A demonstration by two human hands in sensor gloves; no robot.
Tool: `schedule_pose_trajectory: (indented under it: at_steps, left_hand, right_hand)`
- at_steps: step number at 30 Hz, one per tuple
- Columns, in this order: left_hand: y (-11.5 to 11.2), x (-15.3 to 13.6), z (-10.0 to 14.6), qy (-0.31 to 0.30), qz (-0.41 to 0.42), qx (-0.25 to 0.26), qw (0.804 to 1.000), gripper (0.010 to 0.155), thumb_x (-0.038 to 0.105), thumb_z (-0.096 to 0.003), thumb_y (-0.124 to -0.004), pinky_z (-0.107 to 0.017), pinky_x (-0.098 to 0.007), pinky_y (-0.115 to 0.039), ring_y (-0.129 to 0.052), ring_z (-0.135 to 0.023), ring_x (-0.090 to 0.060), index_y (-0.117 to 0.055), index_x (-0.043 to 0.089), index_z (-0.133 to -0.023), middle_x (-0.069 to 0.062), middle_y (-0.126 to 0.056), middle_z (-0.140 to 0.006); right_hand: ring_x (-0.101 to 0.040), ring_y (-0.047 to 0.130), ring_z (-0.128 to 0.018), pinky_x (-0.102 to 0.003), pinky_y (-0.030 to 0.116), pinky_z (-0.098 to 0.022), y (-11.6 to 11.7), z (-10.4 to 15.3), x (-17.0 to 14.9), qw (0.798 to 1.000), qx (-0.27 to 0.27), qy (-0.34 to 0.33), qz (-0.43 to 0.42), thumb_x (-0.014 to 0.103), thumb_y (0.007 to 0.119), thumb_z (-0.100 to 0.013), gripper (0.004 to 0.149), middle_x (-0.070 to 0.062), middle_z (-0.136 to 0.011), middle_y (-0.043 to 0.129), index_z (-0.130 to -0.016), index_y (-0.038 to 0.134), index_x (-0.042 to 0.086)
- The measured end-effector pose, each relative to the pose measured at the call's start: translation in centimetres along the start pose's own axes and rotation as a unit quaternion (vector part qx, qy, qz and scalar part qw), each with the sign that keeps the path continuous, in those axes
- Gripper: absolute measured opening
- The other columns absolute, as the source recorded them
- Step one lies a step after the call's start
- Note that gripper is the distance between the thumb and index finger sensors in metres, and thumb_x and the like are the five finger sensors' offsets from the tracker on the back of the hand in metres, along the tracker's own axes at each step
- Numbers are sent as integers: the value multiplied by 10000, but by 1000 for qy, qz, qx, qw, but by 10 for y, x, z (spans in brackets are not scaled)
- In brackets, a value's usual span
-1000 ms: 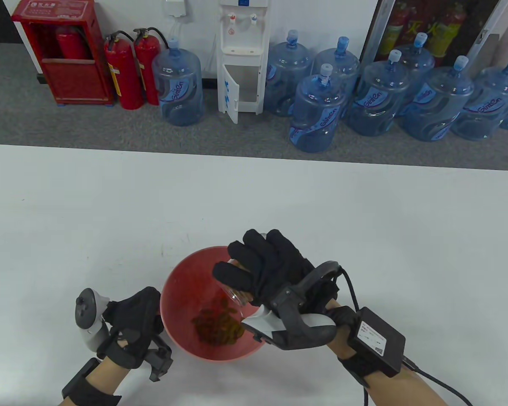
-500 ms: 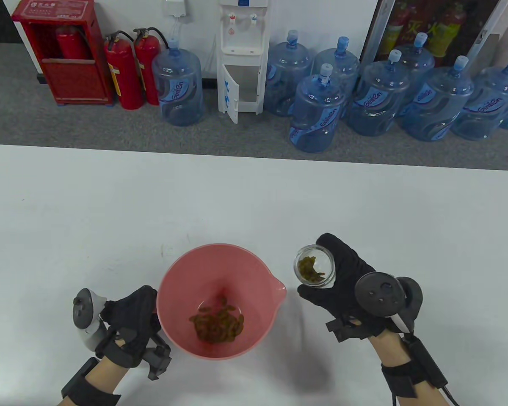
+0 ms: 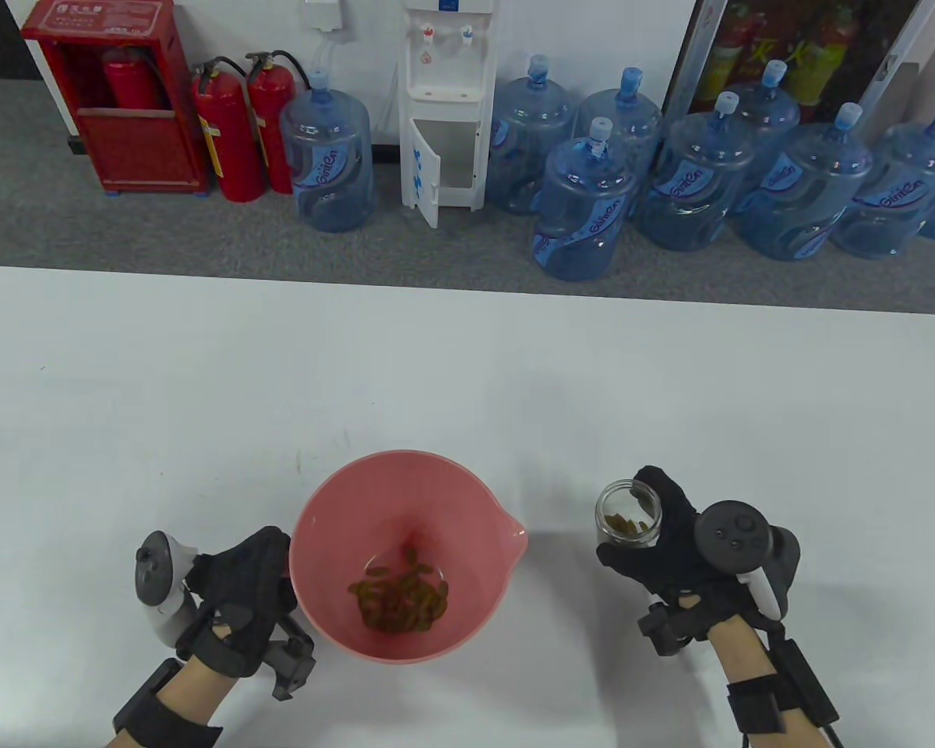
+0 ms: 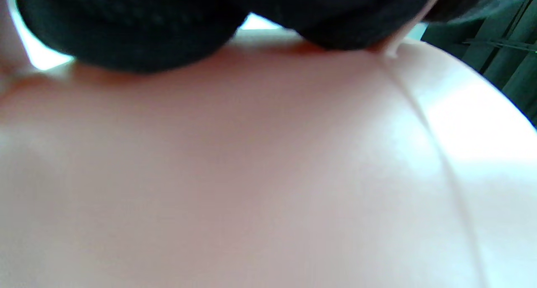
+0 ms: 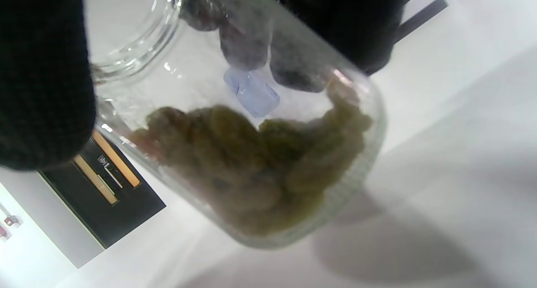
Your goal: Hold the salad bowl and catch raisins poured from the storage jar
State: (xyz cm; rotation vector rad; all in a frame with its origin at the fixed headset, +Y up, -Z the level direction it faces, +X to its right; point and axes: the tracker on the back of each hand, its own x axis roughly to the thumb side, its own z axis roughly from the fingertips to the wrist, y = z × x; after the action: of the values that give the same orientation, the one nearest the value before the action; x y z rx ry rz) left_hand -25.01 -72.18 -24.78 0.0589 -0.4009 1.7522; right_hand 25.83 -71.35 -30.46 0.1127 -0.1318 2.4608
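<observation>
pink salad bowl (image 3: 405, 499): raisins (image 3: 397, 596) inside | left hand (image 3: 238, 596) grips bowl | right hand (image 3: 674, 545) grips storage jar (image 3: 628, 516)

right hand (image 3: 674, 545) | storage jar (image 3: 628, 516) withdrawn right of salad bowl (image 3: 312, 545), righted, lowered

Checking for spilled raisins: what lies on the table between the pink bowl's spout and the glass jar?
Only bare white table between the salad bowl spout and the storage jar in the right hand, per the table view.
</observation>
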Motion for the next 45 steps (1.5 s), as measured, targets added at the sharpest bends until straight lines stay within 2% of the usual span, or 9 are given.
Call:
schedule_pose_trajectory:
  at_steps: [6, 15, 20, 25, 29, 33, 35, 39, 45]
  left_hand:
    - [0, 0, 0, -1, 0, 1, 1000, 480, 531, -421, -639, -363, -528, -802, -958, -165, -287, -914, 156, -304, -16, -885, -128]
    - [1, -1, 0, 1, -1, 3, 1000, 480, 532, -420, -639, -363, -528, -802, -957, -166, -287, -915, 157, -304, -16, -885, -128]
    - [1, 0, 0, -1, 0, 4, 1000, 480, 534, -420, -639, -362, -527, -803, -958, -165, -285, -914, 158, -303, -14, -885, -127]
    - [2, 1, 0, -7, 1, 5, 1000, 480, 534, -419, -638, -363, -526, -803, -958, -164, -285, -915, 159, -303, -14, -885, -127]
    - [2, 1, 0, -11, 1, 7, 1000, 481, 534, -420, -638, -363, -526, -803, -957, -165, -285, -915, 158, -303, -15, -885, -127]
    - [3, 2, 0, -13, 2, 6, 1000, 481, 533, -420, -639, -360, -526, -803, -957, -163, -285, -915, 158, -303, -15, -885, -126]
    - [3, 2, 0, -14, 3, 6, 1000, 482, 534, -420, -638, -360, -527, -803, -957, -161, -286, -915, 158, -302, -15, -885, -126]
    - [3, 1, 0, -12, 1, 4, 1000, 482, 535, -420, -638, -361, -527, -802, -957, -162, -285, -915, 158, -302, -15, -885, -126]
    - [1, 0, 1, -11, -4, -3, 1000, 483, 535, -420, -639, -357, -527, -803, -956, -160, -286, -916, 157, -302, -15, -885, -125]
  right_hand:
    - [-263, 795, -957, -440, 750, -692, 4, 4, -16, 1000, 18, 18, 2, 656, 1004, -181, 1076, 16, -1033, 587, -1001, 395, 320]
    - [-287, 664, -1011, -509, 576, -755, -5, 12, -35, 995, 83, 47, -22, 689, 903, -240, 1070, -10, -1077, 471, -1021, 285, 299]
    - [-280, 570, -1056, -535, 473, -786, -28, 17, -27, 999, 28, 22, -8, 740, 858, -237, 1065, 24, -1105, 423, -1035, 277, 340]
    - [-262, 449, -1092, -544, 360, -803, -47, 21, 30, 996, -34, -69, 40, 734, 771, -295, 948, 50, -1127, 353, -1036, 293, 385]
    - [-255, 410, -1102, -556, 312, -801, -36, 29, 95, 971, -48, -179, 153, 747, 790, -271, 974, 59, -1135, 336, -1038, 307, 391]
    - [-235, 420, -1102, -549, 306, -800, -12, 41, 128, 941, -73, -237, 229, 745, 765, -281, 958, 69, -1134, 344, -1037, 294, 391]
    - [-232, 427, -1101, -547, 308, -799, 1, 44, 129, 936, -88, -244, 237, 728, 771, -289, 943, 70, -1133, 357, -1037, 308, 389]
    - [-238, 419, -1100, -550, 304, -797, 19, 45, 119, 942, -65, -235, 232, 713, 774, -302, 928, 65, -1133, 356, -1037, 312, 385]
    - [-235, 421, -1100, -556, 288, -794, 22, 49, 108, 942, -63, -229, 238, 709, 769, -308, 916, 63, -1131, 366, -1037, 319, 384]
